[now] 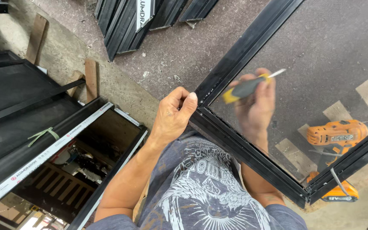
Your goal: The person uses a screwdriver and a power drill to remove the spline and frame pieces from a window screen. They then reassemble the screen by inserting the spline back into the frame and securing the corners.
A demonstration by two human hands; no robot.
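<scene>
A black metal frame (239, 51) with dark mesh stretched across it lies in front of me. My left hand (173, 115) pinches the frame's near corner, thumb pressed on top of the bar. My right hand (256, 104) is under the mesh and shows blurred through it. It grips a screwdriver (247, 87) with a yellow and grey handle, tip pointing up and right.
An orange cordless drill (341, 134) lies under the mesh at the right. Black metal profiles (124, 21) are stacked at the top. Another black frame and long bars (35, 140) stand at the left, with wooden blocks (91, 79) beside them.
</scene>
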